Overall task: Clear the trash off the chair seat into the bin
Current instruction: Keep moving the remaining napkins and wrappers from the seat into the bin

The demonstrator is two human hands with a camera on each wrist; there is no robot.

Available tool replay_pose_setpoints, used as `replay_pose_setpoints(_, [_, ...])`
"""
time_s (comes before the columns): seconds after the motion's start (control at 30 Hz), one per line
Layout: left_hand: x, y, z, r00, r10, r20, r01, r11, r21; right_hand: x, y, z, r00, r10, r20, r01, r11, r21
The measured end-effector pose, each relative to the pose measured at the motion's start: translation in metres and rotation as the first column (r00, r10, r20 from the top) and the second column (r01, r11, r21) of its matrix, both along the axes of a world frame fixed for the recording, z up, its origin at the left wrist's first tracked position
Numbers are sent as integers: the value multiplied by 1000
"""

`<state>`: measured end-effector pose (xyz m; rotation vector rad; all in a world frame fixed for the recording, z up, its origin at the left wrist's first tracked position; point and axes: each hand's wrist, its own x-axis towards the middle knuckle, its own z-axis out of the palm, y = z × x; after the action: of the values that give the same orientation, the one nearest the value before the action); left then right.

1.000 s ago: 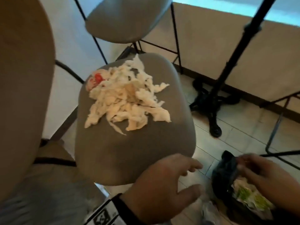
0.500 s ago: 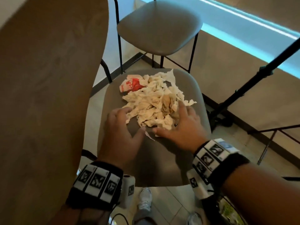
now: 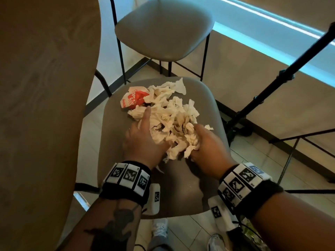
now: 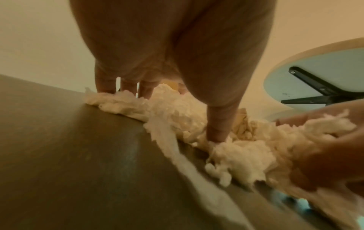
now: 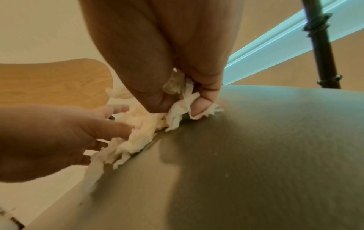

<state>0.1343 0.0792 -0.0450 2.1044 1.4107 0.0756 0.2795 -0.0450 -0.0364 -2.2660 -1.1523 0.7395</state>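
A pile of crumpled white tissues (image 3: pixel 172 115) lies on the grey chair seat (image 3: pixel 177 187), with a red-and-white wrapper (image 3: pixel 133 99) at its far left edge. My left hand (image 3: pixel 152 129) lies on the pile's left side, fingers straight, index finger reaching toward the wrapper. In the left wrist view its fingertips (image 4: pixel 128 91) and thumb press down on the tissues (image 4: pixel 177 112). My right hand (image 3: pixel 196 142) digs into the pile's near right side. In the right wrist view its thumb and curled fingers (image 5: pixel 202 107) pinch a wad of tissue (image 5: pixel 179 112).
A wooden table top (image 3: pixel 41 105) fills the left. A second grey chair (image 3: pixel 163 28) stands behind. A black stand's pole (image 3: pixel 272 84) slants across the right over tiled floor. A sliver of the dark bin bag (image 3: pixel 250 234) shows below my right wrist. Shoes (image 3: pixel 159 230) are underneath.
Both hands rose from the bin bag by the floor to the seat. Since half a second ago the left fingers slid deeper into the pile and the right fingers curled round tissue.
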Motion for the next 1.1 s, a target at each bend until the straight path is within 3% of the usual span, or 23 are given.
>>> replay_pose_setpoints(0.2, [-1,-4,5,985,90,148,-87,996,-24,5,-10,10,970,-87,-225,110,990,91])
replay_pose_setpoints(0.37, [-5,-7,11,965,175,197,-177,984,-9,8,-13,13,963,-99,-251,132,984,119])
replay_pose_setpoints(0.53, [-13,-1,23,961,139,240,-161,984,76,17,-7,17,971,-63,-231,98,985,145])
replay_pose_setpoints(0.73, [-17,-5,38,945,131,299,-173,978,118,29,0,33,970,-35,-240,107,949,295])
replay_pose_setpoints(1.1, [-24,-30,42,928,151,341,-163,987,7,32,-38,24,892,-164,-422,244,959,143])
